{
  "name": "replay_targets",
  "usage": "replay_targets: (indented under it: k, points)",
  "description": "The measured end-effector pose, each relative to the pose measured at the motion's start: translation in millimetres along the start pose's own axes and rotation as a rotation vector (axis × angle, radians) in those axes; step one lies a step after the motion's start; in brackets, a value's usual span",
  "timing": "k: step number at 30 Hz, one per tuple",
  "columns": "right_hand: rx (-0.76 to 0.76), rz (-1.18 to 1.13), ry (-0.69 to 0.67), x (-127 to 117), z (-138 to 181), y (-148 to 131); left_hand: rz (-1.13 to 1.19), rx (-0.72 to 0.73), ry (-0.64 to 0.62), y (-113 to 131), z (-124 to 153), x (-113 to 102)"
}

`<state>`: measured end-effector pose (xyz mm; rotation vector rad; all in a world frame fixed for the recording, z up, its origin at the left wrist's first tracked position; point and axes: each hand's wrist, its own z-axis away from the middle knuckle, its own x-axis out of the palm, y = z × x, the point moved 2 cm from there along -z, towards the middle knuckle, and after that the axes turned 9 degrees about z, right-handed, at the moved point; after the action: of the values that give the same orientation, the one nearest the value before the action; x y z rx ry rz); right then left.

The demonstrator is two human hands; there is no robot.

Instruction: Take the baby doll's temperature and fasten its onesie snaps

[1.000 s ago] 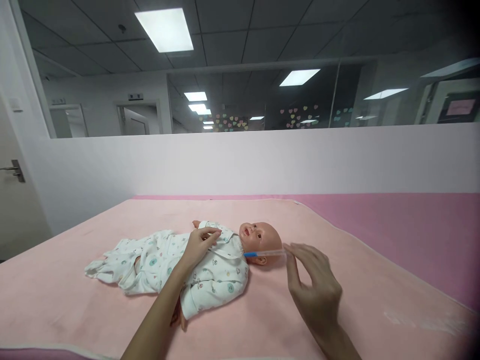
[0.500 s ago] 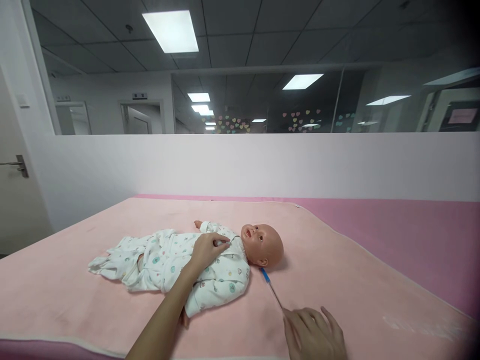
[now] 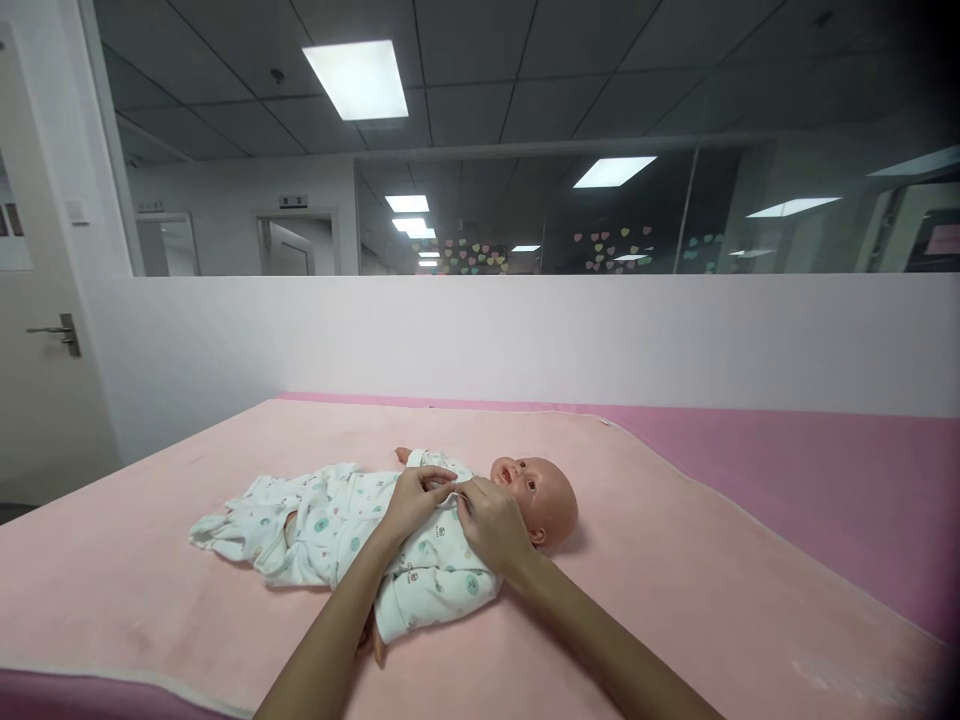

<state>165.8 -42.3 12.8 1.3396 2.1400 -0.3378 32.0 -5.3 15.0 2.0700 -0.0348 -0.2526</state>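
In the head view I have both forearms reaching in over the near edge of the peach sheet (image 3: 675, 560), slanting towards each other and meeting above the chest of a baby doll (image 3: 360, 510). The doll lies face up across the sheet, its bald head (image 3: 553, 500) towards the right edge and its feet end towards the left edge; one small hand (image 3: 403, 455) points to the far edge, the other (image 3: 379, 652) to the near one.

My left hand (image 3: 414, 505) rests on the printed white garment (image 3: 431, 590), back upward, fingers bent and drawn in narrow. My right hand (image 3: 491, 520) comes over the doll's near shoulder beside the chin, wrist bent, fingers curled, thumb below. The two sets of fingertips come together at the upper chest. I cannot tell whether either hand holds cloth or something else there; the fingers hide it.
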Motion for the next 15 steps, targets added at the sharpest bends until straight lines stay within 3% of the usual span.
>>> replay_targets:
  k: [7, 15]
  points:
    - [0.034, -0.119, 0.113, 5, 17, 3, -0.016, -0.042, -0.123, 4, 4, 2]
    - [0.131, -0.236, 0.121, 3, 19, -2, 0.004, -0.01, -0.257, 3, 8, -2]
